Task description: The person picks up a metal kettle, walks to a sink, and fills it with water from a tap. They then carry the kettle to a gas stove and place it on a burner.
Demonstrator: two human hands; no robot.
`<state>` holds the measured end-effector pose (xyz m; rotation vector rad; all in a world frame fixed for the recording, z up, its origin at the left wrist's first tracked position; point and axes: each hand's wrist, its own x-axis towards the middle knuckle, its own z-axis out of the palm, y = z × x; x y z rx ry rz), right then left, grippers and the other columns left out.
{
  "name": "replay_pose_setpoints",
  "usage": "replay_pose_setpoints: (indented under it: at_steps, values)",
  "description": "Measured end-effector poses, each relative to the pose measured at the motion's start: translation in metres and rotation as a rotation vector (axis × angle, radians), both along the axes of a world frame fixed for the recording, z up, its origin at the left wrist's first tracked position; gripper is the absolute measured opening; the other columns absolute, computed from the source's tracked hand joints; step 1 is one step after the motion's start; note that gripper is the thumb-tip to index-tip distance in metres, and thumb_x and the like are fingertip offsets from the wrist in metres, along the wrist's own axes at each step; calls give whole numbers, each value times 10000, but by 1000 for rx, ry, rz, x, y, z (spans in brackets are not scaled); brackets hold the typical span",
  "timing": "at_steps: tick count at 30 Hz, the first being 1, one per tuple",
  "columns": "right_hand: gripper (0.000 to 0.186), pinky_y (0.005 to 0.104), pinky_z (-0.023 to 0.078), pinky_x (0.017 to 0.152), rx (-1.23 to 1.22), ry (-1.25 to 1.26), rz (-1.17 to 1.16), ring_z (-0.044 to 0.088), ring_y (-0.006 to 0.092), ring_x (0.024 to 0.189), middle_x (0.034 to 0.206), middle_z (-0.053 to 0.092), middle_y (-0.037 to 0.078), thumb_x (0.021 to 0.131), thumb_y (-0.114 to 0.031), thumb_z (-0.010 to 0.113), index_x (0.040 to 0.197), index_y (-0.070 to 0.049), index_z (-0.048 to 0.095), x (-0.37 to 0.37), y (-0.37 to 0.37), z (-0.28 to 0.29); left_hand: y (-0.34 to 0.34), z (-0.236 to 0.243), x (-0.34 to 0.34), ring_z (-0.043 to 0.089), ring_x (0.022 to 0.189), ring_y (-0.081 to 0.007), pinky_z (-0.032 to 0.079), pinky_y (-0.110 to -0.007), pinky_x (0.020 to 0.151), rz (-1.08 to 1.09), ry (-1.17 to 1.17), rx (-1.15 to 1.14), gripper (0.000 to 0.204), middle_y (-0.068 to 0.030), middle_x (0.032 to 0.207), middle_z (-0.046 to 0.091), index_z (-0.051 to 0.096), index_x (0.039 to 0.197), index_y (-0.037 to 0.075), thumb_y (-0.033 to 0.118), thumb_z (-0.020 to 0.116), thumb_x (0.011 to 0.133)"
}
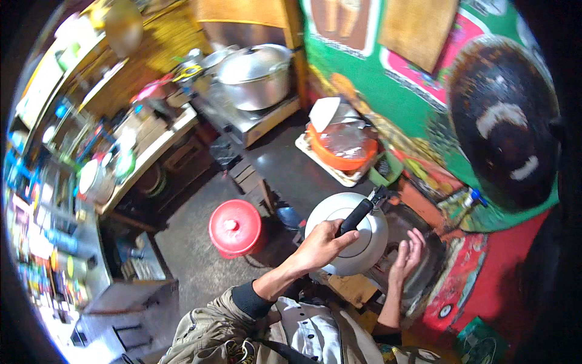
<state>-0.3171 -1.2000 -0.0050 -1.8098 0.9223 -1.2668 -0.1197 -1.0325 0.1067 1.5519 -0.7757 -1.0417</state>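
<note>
My left hand (324,244) is closed around the black handle (356,218) of a pale round pan (348,258). Its broad whitish face, marked with a ring, is turned up toward me; I cannot tell whether this is the inside or the underside. The pan hangs over the left side of a dark, wet-looking sink (418,276). My right hand (407,255) is to the right of the pan, above the sink, empty, with fingers apart and slightly curled. A dark metal fitting (381,196) shows at the handle's far end.
A white tray (348,179) bearing an orange, plastic-covered bowl (345,148) lies on the dark counter (285,164). Beyond is a lidded aluminium pot (254,79) on a stove (251,124). A red lidded bucket (236,227) stands left. A blackened wok (503,121) hangs right.
</note>
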Motion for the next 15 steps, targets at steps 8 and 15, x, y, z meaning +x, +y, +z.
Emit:
replay_pose_setpoints:
  at_steps: [8,15]
  values:
    - [241,406,419,976,172,174,49,515,245,1201,1273,556,79,937,-135,605,1155,-34,617,22,7,-43,135,-2,38,459,584,-75,379,-299,524,370,-151,147,240,32,631,495,657,859,17,254,686,881]
    - [195,367,467,906,171,238,236,572,236,1108,1189,593,95,853,-58,669,1046,-32,672,123,87,-84,284,-21,92,395,561,-43,316,-257,504,703,13,214,150,72,631,472,664,838,27,174,691,850]
